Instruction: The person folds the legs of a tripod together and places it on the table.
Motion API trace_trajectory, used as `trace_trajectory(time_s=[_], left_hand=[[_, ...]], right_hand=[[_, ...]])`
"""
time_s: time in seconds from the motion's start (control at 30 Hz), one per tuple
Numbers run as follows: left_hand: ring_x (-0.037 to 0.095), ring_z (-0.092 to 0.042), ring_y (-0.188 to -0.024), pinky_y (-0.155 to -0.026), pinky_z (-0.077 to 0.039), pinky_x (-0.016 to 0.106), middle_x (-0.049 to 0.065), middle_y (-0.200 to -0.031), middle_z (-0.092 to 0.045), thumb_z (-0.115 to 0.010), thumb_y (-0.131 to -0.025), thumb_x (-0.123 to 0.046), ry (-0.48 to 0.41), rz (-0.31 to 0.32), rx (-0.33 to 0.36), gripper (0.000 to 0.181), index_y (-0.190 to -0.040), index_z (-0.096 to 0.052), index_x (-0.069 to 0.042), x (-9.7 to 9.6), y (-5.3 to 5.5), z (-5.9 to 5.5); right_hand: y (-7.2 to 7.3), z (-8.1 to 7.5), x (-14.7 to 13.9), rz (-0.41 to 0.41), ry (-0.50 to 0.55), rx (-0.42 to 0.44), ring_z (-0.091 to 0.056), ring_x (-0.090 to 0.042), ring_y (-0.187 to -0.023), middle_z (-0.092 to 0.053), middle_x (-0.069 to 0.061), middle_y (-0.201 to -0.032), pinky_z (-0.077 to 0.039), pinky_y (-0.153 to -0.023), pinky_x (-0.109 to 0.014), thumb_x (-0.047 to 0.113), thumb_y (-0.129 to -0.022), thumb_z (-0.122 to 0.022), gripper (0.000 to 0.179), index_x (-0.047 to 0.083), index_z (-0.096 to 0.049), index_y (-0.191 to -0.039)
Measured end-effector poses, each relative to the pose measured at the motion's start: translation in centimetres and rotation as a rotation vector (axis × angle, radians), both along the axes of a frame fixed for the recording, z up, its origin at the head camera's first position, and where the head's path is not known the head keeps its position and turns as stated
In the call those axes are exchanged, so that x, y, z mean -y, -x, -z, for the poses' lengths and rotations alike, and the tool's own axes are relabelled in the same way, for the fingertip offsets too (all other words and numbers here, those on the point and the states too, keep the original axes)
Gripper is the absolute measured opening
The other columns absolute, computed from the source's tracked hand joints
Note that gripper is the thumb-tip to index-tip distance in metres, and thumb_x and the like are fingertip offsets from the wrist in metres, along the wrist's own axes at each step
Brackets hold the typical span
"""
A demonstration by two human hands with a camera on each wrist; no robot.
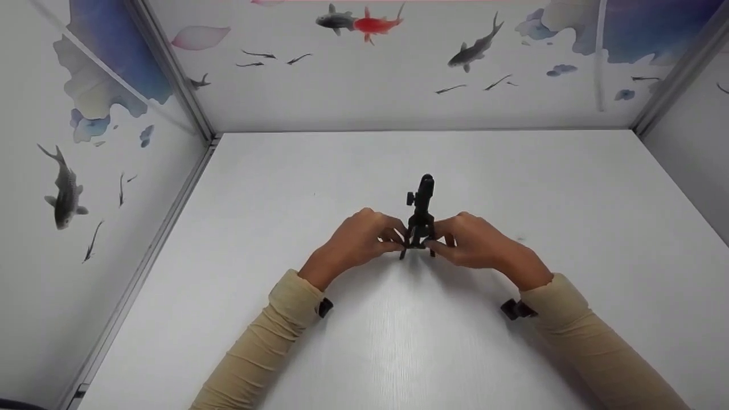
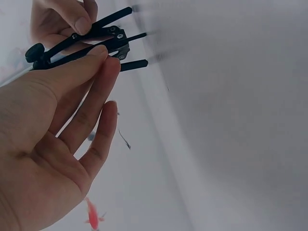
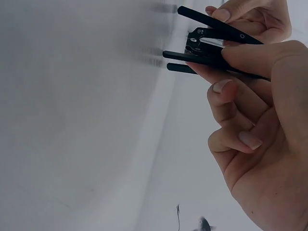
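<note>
A small black tripod [image 1: 422, 206] stands upright on the table, its three legs a little apart and a knob [image 1: 410, 198] on its left side. From the left, my left hand [image 1: 364, 239] pinches one leg between thumb and fingertips. My right hand [image 1: 475, 242] pinches another leg from the right, its remaining fingers curled in the right wrist view. Braces join the legs [image 2: 138, 64] near the middle, as the left wrist view shows. In the right wrist view the leg tips [image 3: 180, 9] point at the white tabletop. Fingers hide parts of the legs.
The white table [image 1: 353, 341] lies under both forearms. Behind it rises a panel [image 1: 370, 85] printed with fish, and a similar panel [image 1: 34, 273] stands on the left. Metal frame edges run along the corners. A black wrist camera [image 1: 515, 309] sits by the right sleeve.
</note>
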State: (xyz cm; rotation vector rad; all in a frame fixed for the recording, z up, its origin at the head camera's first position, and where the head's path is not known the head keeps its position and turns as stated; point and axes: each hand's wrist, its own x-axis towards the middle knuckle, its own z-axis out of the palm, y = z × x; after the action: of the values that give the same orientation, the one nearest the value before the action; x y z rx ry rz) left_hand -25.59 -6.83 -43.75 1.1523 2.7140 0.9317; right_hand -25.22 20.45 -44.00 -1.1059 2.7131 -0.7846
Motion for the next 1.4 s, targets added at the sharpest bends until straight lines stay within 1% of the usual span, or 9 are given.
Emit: trace_trajectory(time_s=[0.07, 0.33, 0.57, 0.8, 0.97, 1.07, 1.17, 1.3, 1.4], left_hand=[[0.011, -0.083, -0.093, -0.084, -0.064, 0.037, -0.001, -0.101, -0.086, -0.086, -0.095, -0.017, 0.000, -0.001, -0.008, 0.014, -0.108, -0.084, -0.014, -0.07, -0.04, 0.10], [0.010, -0.082, -0.093, -0.082, -0.063, 0.036, -0.002, -0.100, -0.086, -0.086, -0.094, -0.020, 0.023, -0.025, -0.049, 0.014, -0.107, -0.083, -0.015, -0.16, -0.17, 0.40], [0.011, -0.082, -0.094, -0.081, -0.063, 0.036, -0.004, -0.104, -0.086, -0.084, -0.095, -0.024, 0.081, -0.045, -0.132, 0.017, -0.110, -0.082, -0.017, -0.45, -0.38, 0.45], [0.015, -0.080, -0.091, -0.077, -0.062, 0.037, -0.004, -0.101, -0.085, -0.084, -0.094, -0.030, 0.127, -0.064, -0.210, 0.023, -0.112, -0.081, -0.016, -0.91, -0.36, 0.67], [0.013, -0.081, -0.093, -0.079, -0.063, 0.037, -0.004, -0.102, -0.086, -0.084, -0.095, -0.027, 0.112, -0.056, -0.171, 0.020, -0.111, -0.081, -0.016, -0.91, -0.35, 0.59], [0.011, -0.081, -0.094, -0.080, -0.063, 0.037, -0.004, -0.102, -0.086, -0.084, -0.096, -0.025, 0.099, -0.043, -0.140, 0.017, -0.111, -0.081, -0.016, -0.77, -0.37, 0.50], [0.010, -0.082, -0.093, -0.081, -0.063, 0.037, -0.005, -0.103, -0.086, -0.084, -0.097, -0.024, 0.095, -0.037, -0.110, 0.016, -0.111, -0.081, -0.016, -0.63, -0.40, 0.40], [0.009, -0.081, -0.090, -0.080, -0.063, 0.035, -0.004, -0.105, -0.086, -0.081, -0.100, -0.029, 0.091, -0.047, -0.043, 0.019, -0.114, -0.080, -0.015, -0.58, -0.52, 0.17], [0.008, -0.081, -0.086, -0.077, -0.063, 0.032, -0.002, -0.104, -0.086, -0.077, -0.103, -0.031, 0.084, -0.053, -0.004, 0.022, -0.116, -0.079, -0.014, -0.70, -0.66, 0.06]], right_hand=[[0.00, 0.11, 0.08, -0.001, 0.001, -0.010, -0.058, -0.004, -0.062, -0.082, 0.004, -0.084, -0.046, -0.057, -0.025, 0.016, -0.104, -0.073, 0.015, 0.016, -0.084, -0.114], [0.14, 0.44, 0.19, -0.008, 0.043, 0.010, -0.053, -0.003, -0.060, -0.081, 0.002, -0.079, -0.043, -0.055, -0.023, 0.012, -0.104, -0.073, 0.013, 0.012, -0.085, -0.108], [0.14, 0.60, 0.11, -0.014, 0.077, 0.043, -0.053, -0.003, -0.061, -0.082, 0.002, -0.082, -0.043, -0.056, -0.023, 0.011, -0.104, -0.073, 0.016, 0.014, -0.085, -0.113], [0.03, 0.82, 0.14, -0.024, 0.101, 0.038, -0.049, -0.003, -0.059, -0.081, 0.001, -0.079, -0.041, -0.054, -0.022, 0.010, -0.103, -0.074, 0.014, 0.013, -0.086, -0.110], [0.08, 0.69, -0.08, -0.043, 0.094, 0.064, -0.052, -0.003, -0.061, -0.083, 0.001, -0.086, -0.044, -0.056, -0.023, 0.011, -0.104, -0.073, 0.016, 0.014, -0.085, -0.113], [0.24, 0.48, -0.29, -0.073, 0.070, 0.084, -0.061, -0.004, -0.065, -0.084, 0.002, -0.095, -0.050, -0.058, -0.024, 0.012, -0.104, -0.073, 0.019, 0.015, -0.084, -0.119], [0.43, 0.19, -0.45, -0.094, 0.041, 0.074, -0.069, -0.006, -0.073, -0.085, 0.004, -0.103, -0.057, -0.064, -0.026, 0.012, -0.103, -0.075, 0.020, 0.017, -0.084, -0.121], [0.51, -0.07, -0.57, -0.082, 0.018, 0.032, -0.072, -0.005, -0.081, -0.084, 0.009, -0.101, -0.059, -0.072, -0.026, 0.014, -0.100, -0.079, 0.014, 0.017, -0.086, -0.112], [0.46, -0.09, -0.54, -0.070, 0.017, -0.005, -0.071, -0.004, -0.078, -0.084, 0.009, -0.095, -0.058, -0.070, -0.026, 0.015, -0.098, -0.081, 0.009, 0.017, -0.087, -0.105]])
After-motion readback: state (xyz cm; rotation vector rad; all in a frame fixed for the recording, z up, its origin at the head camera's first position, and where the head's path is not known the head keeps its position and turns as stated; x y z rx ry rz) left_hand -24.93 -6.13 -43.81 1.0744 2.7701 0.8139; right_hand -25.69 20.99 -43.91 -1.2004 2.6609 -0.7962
